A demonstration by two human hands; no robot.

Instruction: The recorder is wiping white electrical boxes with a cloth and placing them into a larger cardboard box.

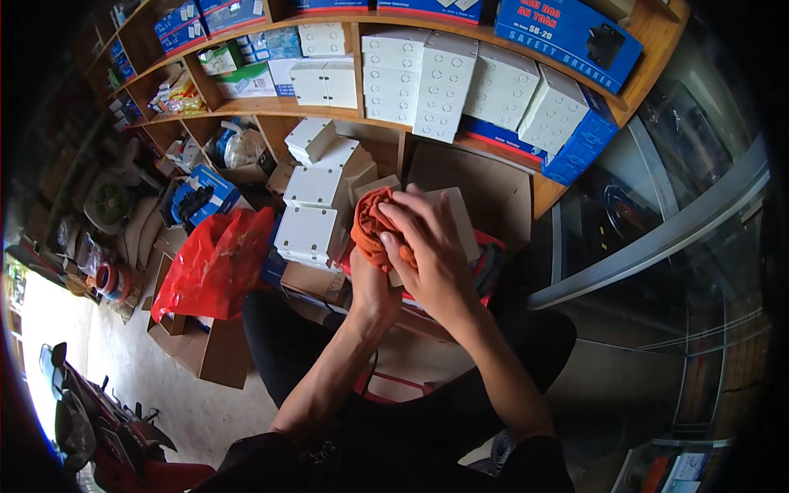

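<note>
Head cam: R hand [433,263] grasping orange cloth [372,220]; L hand [370,279] mostly covered, grip unclear.

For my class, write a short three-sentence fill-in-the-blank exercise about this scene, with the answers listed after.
1. The person's bare ____ hand covers part of a crumpled orange cloth.
2. A crumpled red plastic bag lies to the ____ of that hand.
3. White rectangular boxes stand on brown shelves made of ____.

Missing words: right; left; wood
</note>
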